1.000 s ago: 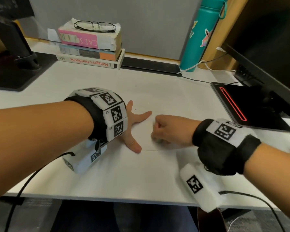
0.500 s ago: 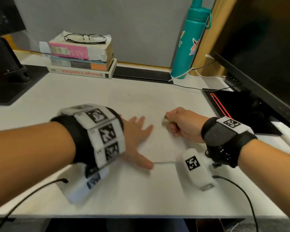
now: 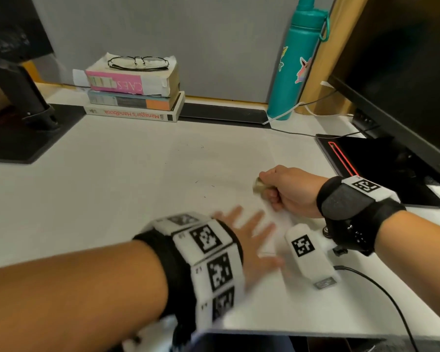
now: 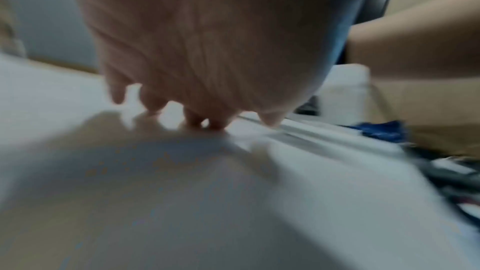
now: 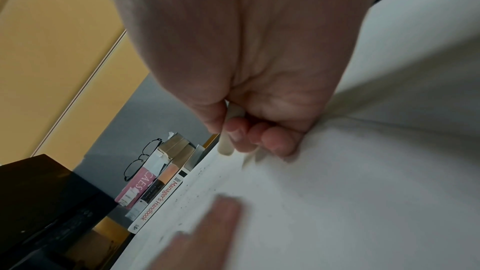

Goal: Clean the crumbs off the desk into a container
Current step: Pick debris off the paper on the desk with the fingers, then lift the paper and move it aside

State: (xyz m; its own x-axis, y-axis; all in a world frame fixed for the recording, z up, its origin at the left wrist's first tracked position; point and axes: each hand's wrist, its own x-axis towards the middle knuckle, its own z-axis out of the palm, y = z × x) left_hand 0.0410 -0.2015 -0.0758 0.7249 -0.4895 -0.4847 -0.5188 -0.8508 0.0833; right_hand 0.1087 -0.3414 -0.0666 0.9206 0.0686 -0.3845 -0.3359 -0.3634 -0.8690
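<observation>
Left hand (image 3: pixel 249 240) flat, fingers spread on smooth white desk (image 3: pixel 127 189); right hand (image 3: pixel 287 190) fisted, pinching small pale wad (image 3: pixel 259 186).

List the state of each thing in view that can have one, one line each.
left hand: open, fingers spread flat on the desk, blurred.
right hand: fist pinching a small pale object.
crumbs: scattered dark specks on the desk.
glasses: unfolded, atop the books.
water bottle: upright, capped.
</observation>
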